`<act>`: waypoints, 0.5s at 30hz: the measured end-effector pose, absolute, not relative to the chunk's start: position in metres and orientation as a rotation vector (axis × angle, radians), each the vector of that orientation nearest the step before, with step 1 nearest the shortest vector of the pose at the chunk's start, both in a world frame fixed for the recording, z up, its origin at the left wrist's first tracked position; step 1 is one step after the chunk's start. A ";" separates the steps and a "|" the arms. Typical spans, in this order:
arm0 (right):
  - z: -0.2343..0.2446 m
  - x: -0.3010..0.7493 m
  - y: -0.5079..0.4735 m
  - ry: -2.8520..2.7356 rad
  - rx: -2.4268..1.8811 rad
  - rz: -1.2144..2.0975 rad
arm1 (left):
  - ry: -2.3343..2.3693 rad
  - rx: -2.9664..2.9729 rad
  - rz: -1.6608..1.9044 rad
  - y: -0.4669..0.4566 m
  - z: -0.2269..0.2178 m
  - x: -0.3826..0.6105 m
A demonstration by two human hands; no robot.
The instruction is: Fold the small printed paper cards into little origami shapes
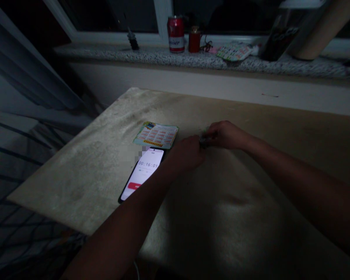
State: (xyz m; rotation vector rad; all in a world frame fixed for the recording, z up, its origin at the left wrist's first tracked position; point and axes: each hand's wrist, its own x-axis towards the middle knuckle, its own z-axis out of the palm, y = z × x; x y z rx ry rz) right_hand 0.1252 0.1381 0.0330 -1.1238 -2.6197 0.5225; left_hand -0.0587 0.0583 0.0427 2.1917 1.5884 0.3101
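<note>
My left hand [188, 152] and my right hand [223, 134] meet over the middle of a beige cloth-covered table [99, 167]. Both are curled closed around a small pale object [203, 139] pinched between them; the dim light hides what it is. Just left of my left hand lies a lit phone [142, 174] with a timer reading 00:16:01. Beyond the phone rests a colourful printed card [156, 134], flat on the cloth.
A stone window sill [151, 56] runs along the back with a red can [175, 34], a small red container [194, 39], a colourful sheet [235, 51] and a dark packet [277, 39]. A curtain [26, 74] hangs at left, above striped bedding [14, 155].
</note>
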 end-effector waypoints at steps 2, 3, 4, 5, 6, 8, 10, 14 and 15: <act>0.032 0.123 0.139 -2.635 -1.147 0.498 | 1.569 2.203 0.316 0.059 0.041 -0.059; 0.031 0.122 0.139 -2.640 -1.161 0.487 | 1.554 2.213 0.316 0.059 0.040 -0.059; 0.031 0.121 0.139 -2.643 -1.176 0.479 | 1.538 2.223 0.315 0.059 0.040 -0.059; 0.031 0.120 0.138 -2.644 -1.195 0.471 | 1.522 2.234 0.309 0.059 0.040 -0.059; 0.030 0.120 0.138 -2.642 -1.215 0.464 | 1.512 2.244 0.301 0.059 0.040 -0.058; 0.028 0.119 0.138 -2.633 -1.255 0.454 | 1.507 2.262 0.279 0.058 0.041 -0.057; 0.027 0.119 0.137 -2.626 -1.283 0.449 | 1.511 2.282 0.255 0.056 0.041 -0.056; 0.030 0.119 0.135 -2.647 -1.259 0.469 | 1.504 2.328 0.228 0.055 0.042 -0.055; 0.031 0.119 0.134 -2.657 -1.242 0.480 | 1.501 2.334 0.225 0.055 0.041 -0.055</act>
